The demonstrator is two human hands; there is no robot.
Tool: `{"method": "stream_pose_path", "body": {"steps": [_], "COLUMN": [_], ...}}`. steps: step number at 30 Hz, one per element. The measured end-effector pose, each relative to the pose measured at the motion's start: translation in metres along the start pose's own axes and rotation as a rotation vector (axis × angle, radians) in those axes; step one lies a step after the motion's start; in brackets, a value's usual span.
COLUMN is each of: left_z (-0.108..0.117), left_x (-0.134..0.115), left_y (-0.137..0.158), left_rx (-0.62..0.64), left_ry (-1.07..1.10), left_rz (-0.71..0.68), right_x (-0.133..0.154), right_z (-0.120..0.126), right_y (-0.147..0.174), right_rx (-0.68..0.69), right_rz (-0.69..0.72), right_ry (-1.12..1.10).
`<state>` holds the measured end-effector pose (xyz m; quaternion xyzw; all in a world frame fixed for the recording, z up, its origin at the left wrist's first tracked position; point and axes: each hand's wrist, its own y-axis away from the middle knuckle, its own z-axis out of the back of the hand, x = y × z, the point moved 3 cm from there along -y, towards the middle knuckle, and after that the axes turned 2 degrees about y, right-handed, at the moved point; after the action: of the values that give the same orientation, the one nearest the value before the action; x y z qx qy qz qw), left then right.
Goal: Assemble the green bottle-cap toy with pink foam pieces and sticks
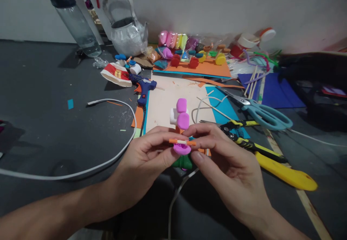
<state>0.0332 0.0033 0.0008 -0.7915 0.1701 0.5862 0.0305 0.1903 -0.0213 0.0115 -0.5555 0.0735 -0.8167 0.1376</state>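
Note:
My left hand (148, 157) pinches a pink clay piece (182, 149) between thumb and fingers. Across the top of this piece runs a short orange rod (173, 141) with a pale middle. My right hand (233, 160) has its fingers curled at the rod's right end, and its thumb is close to the pink piece. Just beyond the fingertips are two rounded pink blocks (183, 120), with a white cylindrical piece (173, 116) beside them; whether they join the held piece is hidden. A dark green piece (183, 161) shows beneath the hands.
A blue glue gun (146, 88) lies left of a pale board (168, 91). On the right are teal-handled scissors (267, 115), yellow-black pliers (252, 146) and a yellow-handled tool (287, 171). Behind stand clay models (193, 63), a kettle (127, 34) and a bottle (81, 30). A white cable (108, 166) curves left.

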Motion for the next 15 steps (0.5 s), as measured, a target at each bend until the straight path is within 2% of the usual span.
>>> {"method": "stream_pose_path", "body": {"steps": [5,8,12,15], "left_z": [-0.002,-0.001,0.002,0.007], "left_x": [-0.005,-0.002,0.008,0.008], "left_y": [0.002,0.002,-0.002,-0.007], "left_rx": [0.061,0.076,0.117,0.050], "left_ry": [-0.041,0.027,0.201,0.246], "left_rz": [0.024,0.075,0.180,0.205], "right_x": [0.001,0.001,0.000,-0.003], "right_z": [0.003,0.005,0.015,0.028], "right_y": [0.001,0.000,-0.002,-0.005], "right_rx": [-0.017,-0.047,-0.195,-0.280], "right_rz": [0.049,0.051,0.063,0.121], "right_ry": [0.050,0.062,0.112,0.243]}}
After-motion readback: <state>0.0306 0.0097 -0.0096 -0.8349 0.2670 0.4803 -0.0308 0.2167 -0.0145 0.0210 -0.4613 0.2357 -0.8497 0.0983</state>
